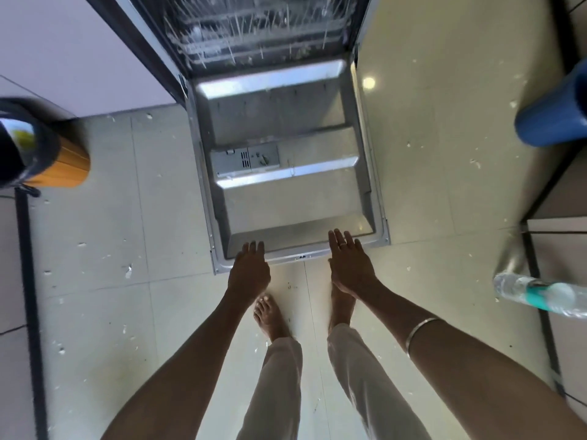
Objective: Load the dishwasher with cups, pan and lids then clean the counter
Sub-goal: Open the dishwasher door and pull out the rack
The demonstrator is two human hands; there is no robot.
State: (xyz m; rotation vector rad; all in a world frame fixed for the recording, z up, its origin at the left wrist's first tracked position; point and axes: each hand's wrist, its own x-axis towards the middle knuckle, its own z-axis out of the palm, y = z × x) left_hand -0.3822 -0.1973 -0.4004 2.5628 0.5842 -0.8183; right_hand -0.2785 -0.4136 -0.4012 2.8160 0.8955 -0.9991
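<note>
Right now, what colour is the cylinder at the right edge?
Blue, in the head view: the cylinder lies at the right edge beside the open dishwasher door.

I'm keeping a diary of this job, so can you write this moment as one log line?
dishwasher door: fully open | left hand: open, at door edge | right hand: open, at door edge | rack: blurred

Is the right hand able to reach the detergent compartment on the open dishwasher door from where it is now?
Probably yes. The right hand is open at the near edge of the lowered door, and nothing lies on the door panel between it and the detergent compartment; it would only need stretching further forward.
</note>
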